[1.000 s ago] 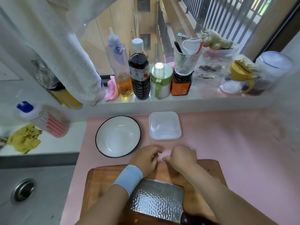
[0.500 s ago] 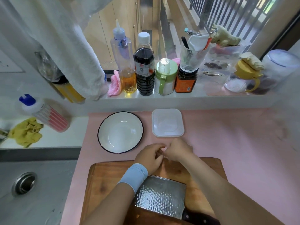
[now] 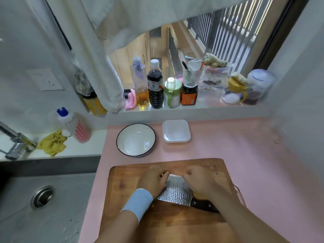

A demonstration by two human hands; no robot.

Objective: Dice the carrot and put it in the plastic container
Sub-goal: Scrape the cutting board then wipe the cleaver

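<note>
A wooden cutting board lies on the pink counter in front of me. A hammered steel cleaver rests flat on it, dark handle pointing right. My left hand, with a pale blue wristband, has its fingers curled at the blade's far left corner. My right hand is blurred, fingers bent over the blade's far right corner. A bit of orange, seemingly carrot, shows under my right wrist. The square white plastic container stands beyond the board. Whether either hand holds anything is hidden.
A white bowl with a dark rim sits left of the container. Bottles and jars line the window sill behind. A steel sink lies to the left, with a tap, a yellow cloth and a striped bottle.
Both hands have drawn back from the board's far edge, where they met fingertip to fingertip, onto the cleaver's blade. The view has pulled back and tilted up.
</note>
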